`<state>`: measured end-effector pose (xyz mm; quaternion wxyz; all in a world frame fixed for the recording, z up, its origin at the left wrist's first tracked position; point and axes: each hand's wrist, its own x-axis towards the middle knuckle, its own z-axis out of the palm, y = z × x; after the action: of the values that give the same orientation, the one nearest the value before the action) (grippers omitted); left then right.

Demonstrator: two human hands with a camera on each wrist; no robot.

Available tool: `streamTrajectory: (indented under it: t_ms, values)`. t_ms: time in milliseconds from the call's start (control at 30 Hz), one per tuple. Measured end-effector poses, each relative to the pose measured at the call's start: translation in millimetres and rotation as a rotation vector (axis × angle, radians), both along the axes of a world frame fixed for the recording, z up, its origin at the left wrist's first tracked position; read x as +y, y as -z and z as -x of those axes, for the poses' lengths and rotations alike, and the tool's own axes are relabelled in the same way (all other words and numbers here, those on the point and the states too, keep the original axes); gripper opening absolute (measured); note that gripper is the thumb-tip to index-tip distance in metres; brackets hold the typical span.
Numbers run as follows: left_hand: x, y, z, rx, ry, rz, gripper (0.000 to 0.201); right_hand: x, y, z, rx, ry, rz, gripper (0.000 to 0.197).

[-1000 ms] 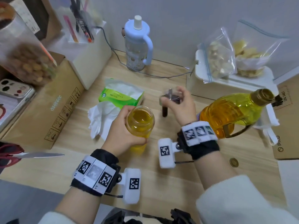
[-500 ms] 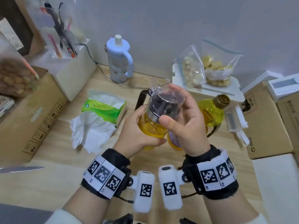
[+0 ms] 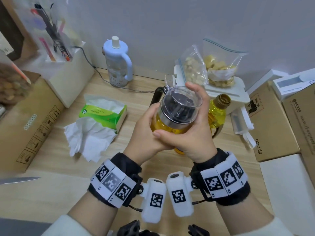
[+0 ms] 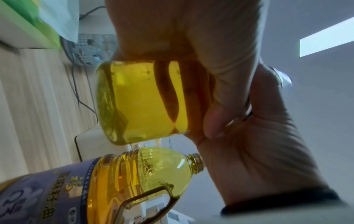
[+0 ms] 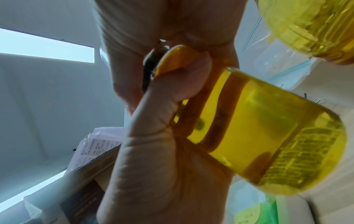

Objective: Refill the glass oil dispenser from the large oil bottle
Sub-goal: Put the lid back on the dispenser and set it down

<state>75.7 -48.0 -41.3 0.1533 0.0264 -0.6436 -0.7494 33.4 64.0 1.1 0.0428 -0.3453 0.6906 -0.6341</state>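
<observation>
I hold the glass oil dispenser [image 3: 170, 128] above the table, tilted toward me and nearly full of yellow oil. My left hand [image 3: 144, 132] grips its glass body [image 4: 141, 103] from the left. My right hand [image 3: 201, 123] curls round the lid [image 3: 180, 106], a clear dome over a black insert and steel collar, with the thumb [image 5: 162, 121] lying across the glass [image 5: 258, 136]. A black handle [image 3: 156, 96] sticks out behind. The large oil bottle [image 3: 216, 114] stands uncapped on the table just behind my right hand, and the wrist views show it too [image 4: 134, 174] [image 5: 310, 22].
A green tissue pack [image 3: 104, 113] and loose tissues [image 3: 88, 137] lie to the left. A pale blue lidded cup [image 3: 117, 63] and a cable stand at the back, zip bags of food [image 3: 218, 68] on a white box [image 3: 238, 92]. Cardboard boxes flank both sides [image 3: 29, 120] [image 3: 272, 120]. A knife blade [image 3: 18, 180] points in from the left.
A second ago the dispenser stood open on the table with the lid held apart in my right hand. The lid now sits on it and both hands have lifted it.
</observation>
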Motion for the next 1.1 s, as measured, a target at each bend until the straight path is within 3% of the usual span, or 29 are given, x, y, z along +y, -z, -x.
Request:
streamTrajectory:
  t_ms: [200, 433, 500, 633, 700, 833, 1000, 1100]
  values:
    - [5.2, -3.6, 3.7, 0.063, 0.006, -0.009, 0.08, 1.4, -10.1, 8.4, -0.019, 0.003, 0.028, 0.085]
    - [-0.5, 10.0, -3.4, 0.068, 0.019, -0.046, 0.087, 5.6, -25.2, 15.2, 0.037, 0.077, 0.054, 0.085]
    - [-0.3, 17.3, -4.7, -0.009, 0.029, -0.152, 0.094, 3.9, -30.1, 15.3, 0.03, 0.085, 0.086, 0.087]
    - [-5.9, 17.5, -0.9, -0.125, 0.286, -0.629, 0.102, -1.1, -35.5, 13.4, 0.053, 0.067, 0.137, 0.086]
    - [-7.2, 15.1, -0.6, -0.142, 0.36, -0.761, 0.095, -1.9, -34.6, 12.3, 0.023, 0.033, 0.184, 0.087]
    - [-2.4, 17.6, -0.9, -0.12, 0.408, -0.883, 0.061, -2.9, -37.6, 9.8, -0.079, -0.07, 0.258, 0.091]
    - [-0.4, 20.5, -2.6, -0.193, 0.435, -1.005, 0.067, 6.1, -47.4, 16.3, -0.157, -0.108, 0.201, 0.071]
    - [-3.0, 15.9, -1.3, -0.262, 0.602, -1.064, 0.069, 13.2, -55.5, 22.5, -0.16, -0.117, 0.104, 0.07]
